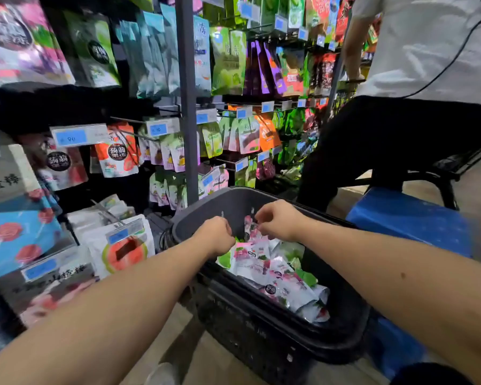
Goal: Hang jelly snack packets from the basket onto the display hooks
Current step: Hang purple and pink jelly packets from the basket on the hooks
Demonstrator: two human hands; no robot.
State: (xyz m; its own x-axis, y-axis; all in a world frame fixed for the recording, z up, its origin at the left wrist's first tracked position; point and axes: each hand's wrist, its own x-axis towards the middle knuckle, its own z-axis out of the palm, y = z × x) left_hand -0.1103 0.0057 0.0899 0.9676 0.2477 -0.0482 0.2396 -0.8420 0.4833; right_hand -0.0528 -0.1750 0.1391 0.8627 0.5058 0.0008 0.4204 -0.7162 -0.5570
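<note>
A black plastic basket [342,326] stands low in front of me, holding several jelly snack packets [272,270] in white, pink and green. Both my hands reach into its far end. My left hand [215,236] has its fingers curled down among the packets at the left side; what it holds is hidden. My right hand [278,220] pinches the top of a pink and white packet [252,227] that stands upright. Display hooks [128,120] with hanging packets fill the rack to the left and ahead.
A grey upright post [188,107] divides the rack. Blue price tags [71,136] hang at the hook ends. A person in a white shirt and black trousers [417,112] stands at the right. A blue crate [411,220] sits behind the basket.
</note>
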